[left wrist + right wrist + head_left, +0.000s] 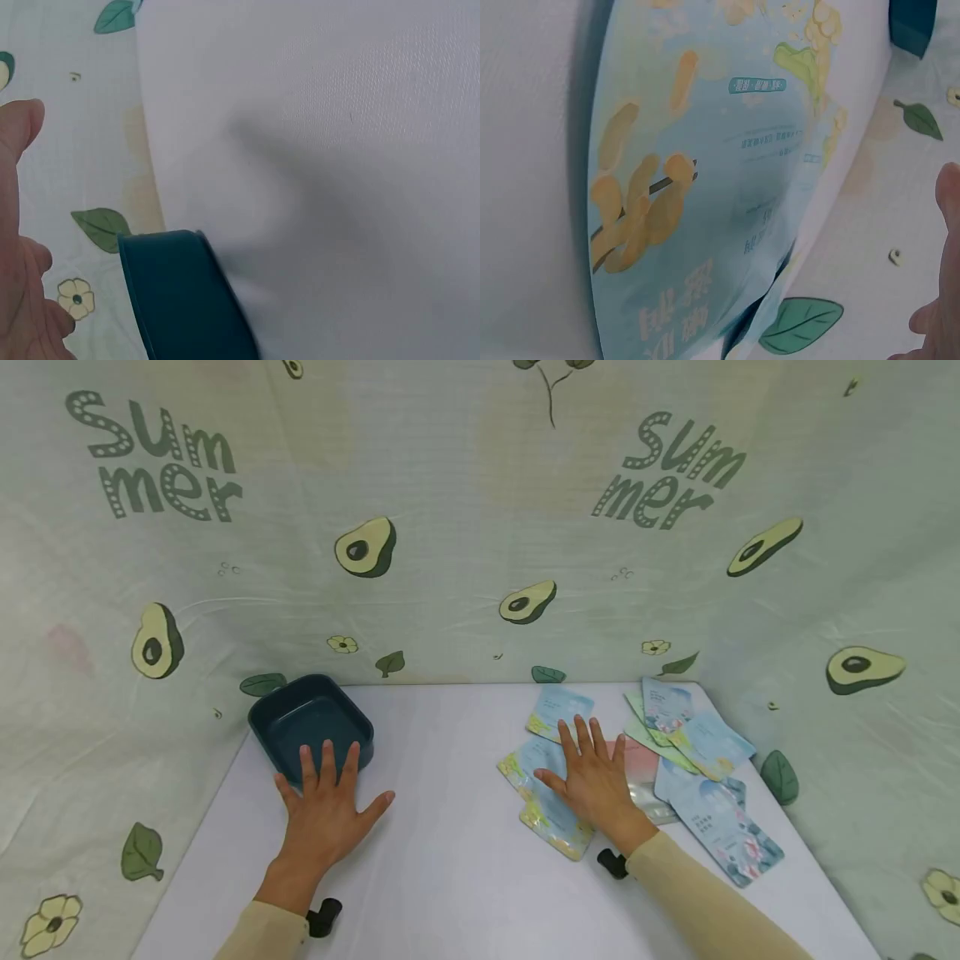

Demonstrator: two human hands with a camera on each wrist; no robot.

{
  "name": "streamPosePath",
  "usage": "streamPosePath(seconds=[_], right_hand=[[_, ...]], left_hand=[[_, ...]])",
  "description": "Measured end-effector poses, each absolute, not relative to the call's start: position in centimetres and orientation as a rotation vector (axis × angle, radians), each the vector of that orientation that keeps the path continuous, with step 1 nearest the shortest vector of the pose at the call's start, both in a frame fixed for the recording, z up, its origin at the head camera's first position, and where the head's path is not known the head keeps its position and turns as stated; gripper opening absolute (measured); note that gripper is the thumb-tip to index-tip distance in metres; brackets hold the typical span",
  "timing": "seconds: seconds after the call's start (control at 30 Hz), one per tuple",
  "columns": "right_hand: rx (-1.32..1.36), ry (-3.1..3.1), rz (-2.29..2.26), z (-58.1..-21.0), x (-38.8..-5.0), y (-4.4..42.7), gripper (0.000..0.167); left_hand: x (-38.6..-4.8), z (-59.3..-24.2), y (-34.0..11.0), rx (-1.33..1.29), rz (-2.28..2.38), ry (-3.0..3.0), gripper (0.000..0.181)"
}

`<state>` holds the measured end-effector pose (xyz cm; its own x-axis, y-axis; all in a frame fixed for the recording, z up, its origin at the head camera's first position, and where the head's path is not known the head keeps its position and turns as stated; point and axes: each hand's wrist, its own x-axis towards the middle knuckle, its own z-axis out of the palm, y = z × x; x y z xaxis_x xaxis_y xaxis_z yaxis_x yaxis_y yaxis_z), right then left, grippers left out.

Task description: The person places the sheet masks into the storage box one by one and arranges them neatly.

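My left hand (324,820) is spread with straight fingers at the near side of a dark teal square bin (311,722). In the left wrist view the bin's wall (184,300) shows below the hand, apart from the thumb. My right hand (597,781), fingers also spread, is over several flat face mask packets (555,818) in blue and yellow. Neither hand holds anything. The right wrist view has one packet (705,165) close up, with yellow floral print. The palm hides part of the packets beneath; whether it touches them I cannot tell.
More packets (727,827) overlap at the table's right, along with green ones (660,739), a pink one (640,762) and a silvery piece (654,803). A patterned cloth (450,485) rises around the white table (442,860) at the back and sides.
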<state>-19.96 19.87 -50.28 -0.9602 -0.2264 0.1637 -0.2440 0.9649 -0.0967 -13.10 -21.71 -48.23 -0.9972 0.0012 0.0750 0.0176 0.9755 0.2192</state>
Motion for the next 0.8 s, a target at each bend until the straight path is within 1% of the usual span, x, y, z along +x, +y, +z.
streamPosePath(seconds=[0.27,0.43,0.6,0.8], right_hand=[[0.396,-2.927,0.193,-50.1,-20.2,18.8,0.099],[0.493,-2.895,0.244,-49.9,-21.3,16.4,0.096],[0.667,-2.866,0.282,-49.4,-23.0,11.4,0.091],[0.886,-2.878,0.241,-48.9,-24.0,3.0,0.084]], left_hand=[[-13.1,-48.2,-22.4,0.008,-0.329,-3.034,0.11],[-13.3,-48.1,-23.7,0.092,-0.356,-2.994,0.105],[-14.0,-48.0,-26.0,0.224,-0.451,-2.94,0.1],[-15.9,-49.1,-28.1,0.38,-0.539,-2.936,0.098]])
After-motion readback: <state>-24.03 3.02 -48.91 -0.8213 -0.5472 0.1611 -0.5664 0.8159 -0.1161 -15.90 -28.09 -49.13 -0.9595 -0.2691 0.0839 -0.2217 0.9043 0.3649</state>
